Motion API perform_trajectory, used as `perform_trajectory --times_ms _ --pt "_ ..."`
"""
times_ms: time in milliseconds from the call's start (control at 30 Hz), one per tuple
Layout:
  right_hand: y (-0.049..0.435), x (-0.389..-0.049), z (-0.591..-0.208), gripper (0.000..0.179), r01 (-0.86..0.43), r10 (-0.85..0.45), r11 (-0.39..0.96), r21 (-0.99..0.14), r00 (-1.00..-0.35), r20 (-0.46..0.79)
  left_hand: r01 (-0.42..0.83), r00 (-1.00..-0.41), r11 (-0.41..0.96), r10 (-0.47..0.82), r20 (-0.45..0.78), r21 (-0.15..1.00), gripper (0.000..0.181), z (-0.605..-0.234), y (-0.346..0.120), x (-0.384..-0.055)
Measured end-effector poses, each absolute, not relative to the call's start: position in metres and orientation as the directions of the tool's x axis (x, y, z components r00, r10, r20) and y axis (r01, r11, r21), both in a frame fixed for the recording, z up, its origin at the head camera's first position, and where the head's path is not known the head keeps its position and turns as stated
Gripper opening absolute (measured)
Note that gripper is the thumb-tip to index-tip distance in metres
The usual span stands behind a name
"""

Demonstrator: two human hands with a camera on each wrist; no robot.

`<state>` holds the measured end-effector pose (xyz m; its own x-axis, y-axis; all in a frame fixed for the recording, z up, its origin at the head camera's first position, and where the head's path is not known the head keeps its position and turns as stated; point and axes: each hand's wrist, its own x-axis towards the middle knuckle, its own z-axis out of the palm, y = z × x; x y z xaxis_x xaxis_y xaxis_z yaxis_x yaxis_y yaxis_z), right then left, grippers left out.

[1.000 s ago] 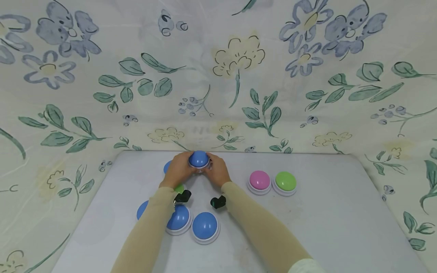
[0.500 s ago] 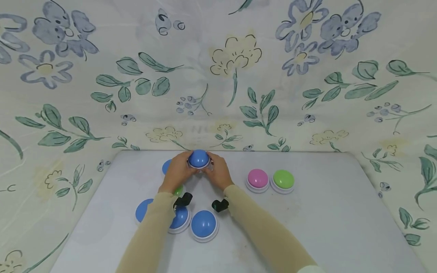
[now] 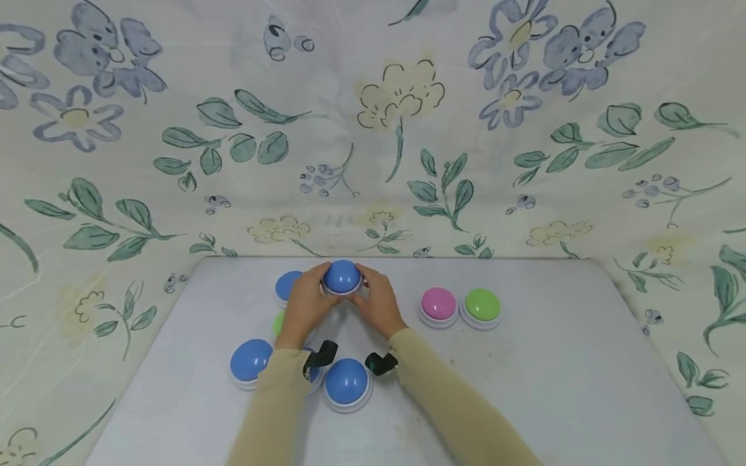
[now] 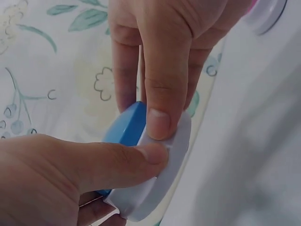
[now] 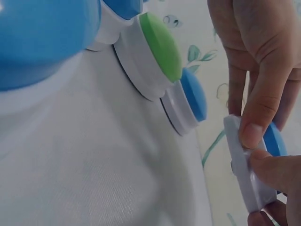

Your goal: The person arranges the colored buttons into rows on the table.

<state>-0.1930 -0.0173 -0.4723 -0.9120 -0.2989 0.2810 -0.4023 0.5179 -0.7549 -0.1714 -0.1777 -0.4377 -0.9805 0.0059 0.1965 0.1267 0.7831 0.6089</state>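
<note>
Between both hands is a domed push button [image 3: 342, 277] with a blue top and a white base, raised above the table near its far edge. My left hand [image 3: 305, 304] grips its left side and my right hand [image 3: 377, 301] its right side. In the left wrist view, both thumbs press side by side on the white base [image 4: 136, 200]. The right wrist view also has the thumbs on that base, fingers reaching round behind it. Left of my left hand are another blue button [image 3: 288, 285] and a green button [image 3: 278, 323], the latter partly hidden by that hand.
Nearer on the white table [image 3: 553, 362] stand a blue button [image 3: 250, 360] at left and a blue button [image 3: 346, 380] in the middle; one between is mostly covered by my left wrist. A pink button [image 3: 439, 303] and a green button [image 3: 482, 304] stand at right. Flowered cloth [image 3: 338, 149] rises behind.
Both hands and the held blue button have come slightly nearer and lower in the head view. My left forearm has swung right, uncovering more of the buttons at left.
</note>
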Motion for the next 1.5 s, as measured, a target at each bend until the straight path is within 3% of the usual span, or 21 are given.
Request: perform_trajectory --times_ms 633,1000,1500 --pt "0.007 -0.166 -0.462 0.061 -0.431 -0.276 0.526 -0.734 -0.902 0.332 0.136 -0.972 0.762 -0.021 0.233 0.633 0.072 -0.433 -0.147 -0.146" --pt "0.017 -0.151 -0.468 0.06 -0.44 -0.233 0.529 -0.726 -0.897 0.375 0.09 -0.98 0.746 -0.05 0.191 0.66 0.074 -0.44 -0.131 -0.137" --pt "0.03 -0.141 -0.47 0.059 -0.402 -0.201 0.554 -0.729 -0.914 0.352 0.102 -0.974 0.711 -0.071 0.215 0.696 0.071 -0.446 -0.111 -0.131"
